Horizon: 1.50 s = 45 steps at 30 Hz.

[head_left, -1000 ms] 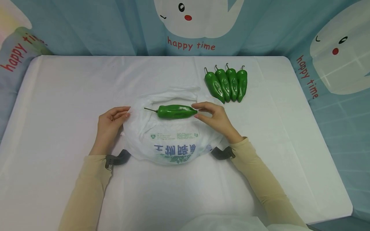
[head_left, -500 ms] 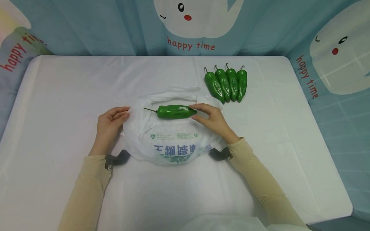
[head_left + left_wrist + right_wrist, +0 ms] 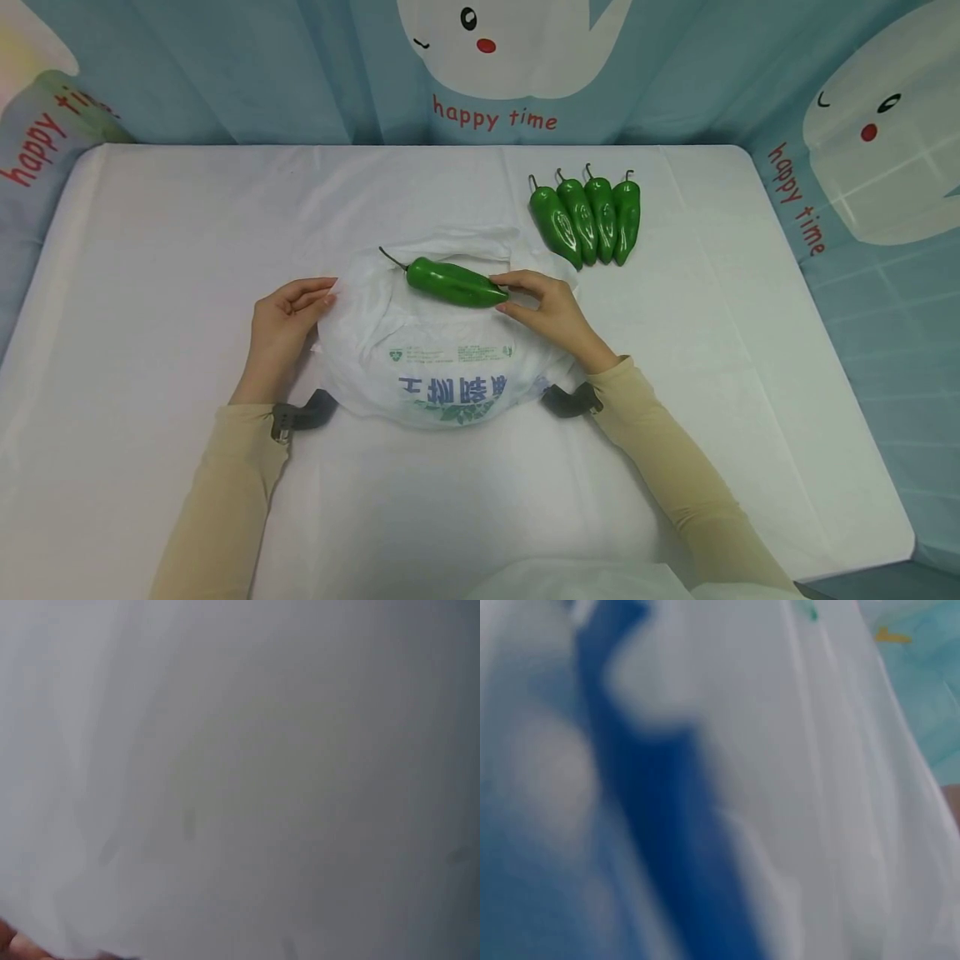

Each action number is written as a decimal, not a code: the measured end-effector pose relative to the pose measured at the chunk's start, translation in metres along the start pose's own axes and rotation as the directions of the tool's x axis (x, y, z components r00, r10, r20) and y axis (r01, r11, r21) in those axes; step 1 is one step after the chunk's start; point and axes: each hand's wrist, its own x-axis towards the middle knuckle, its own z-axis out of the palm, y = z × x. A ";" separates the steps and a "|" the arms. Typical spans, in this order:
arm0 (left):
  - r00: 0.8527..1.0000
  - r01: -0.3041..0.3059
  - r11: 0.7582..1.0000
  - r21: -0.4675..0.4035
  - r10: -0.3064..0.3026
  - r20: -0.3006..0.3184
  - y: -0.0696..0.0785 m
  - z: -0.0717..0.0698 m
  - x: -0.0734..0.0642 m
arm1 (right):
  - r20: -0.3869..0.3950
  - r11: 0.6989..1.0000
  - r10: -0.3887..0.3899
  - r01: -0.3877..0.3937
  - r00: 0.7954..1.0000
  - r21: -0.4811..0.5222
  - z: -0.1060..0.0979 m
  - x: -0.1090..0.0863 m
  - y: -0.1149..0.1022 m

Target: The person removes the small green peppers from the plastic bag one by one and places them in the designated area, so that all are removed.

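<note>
In the head view a white plastic bag with blue and green print lies in front of me, its mouth spread open. My left hand pinches the bag's left edge. Over the mouth, one long green pepper lies slantwise, stem to the upper left. My right hand pinches its pointed end between thumb and fingers. The bag's white film fills the left wrist view, with a bit of finger at the corner. Blurred blue print on the bag takes up much of the right wrist view.
Several more green peppers lie side by side beyond the bag's right corner, stems pointing away from me. All this is on a table with a white cloth. A blue curtain with cartoon figures hangs behind and along the sides.
My right hand has shifted slightly left onto the pepper's tip. The pepper has turned, its stem end swinging away from me. My left hand has stayed on the bag's edge.
</note>
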 end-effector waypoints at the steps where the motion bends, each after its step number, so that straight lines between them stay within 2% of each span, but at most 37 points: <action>1: 1.000 -0.002 1.000 0.001 0.002 0.000 0.000 0.000 0.000 | 0.001 1.000 -0.002 0.002 1.000 -0.003 0.000 0.000 0.001; 11: 1.000 -0.005 1.000 0.005 0.005 0.003 0.000 0.000 0.001 | -0.016 0.999 0.016 -0.016 1.000 -0.039 0.002 0.002 0.001; 19: 1.000 0.001 1.000 -0.007 0.000 0.006 -0.001 0.000 0.001 | -0.020 0.991 0.036 -0.039 0.999 -0.127 0.003 0.003 0.004; 32: 1.000 -0.019 1.000 -0.006 0.019 -0.003 -0.002 0.000 0.001 | -0.026 0.992 0.056 -0.058 0.998 -0.110 0.002 0.002 0.006; 45: 1.000 -0.011 1.000 -0.002 0.011 -0.001 -0.003 0.000 0.002 | -0.007 0.992 0.069 -0.069 0.998 -0.104 0.001 0.002 0.005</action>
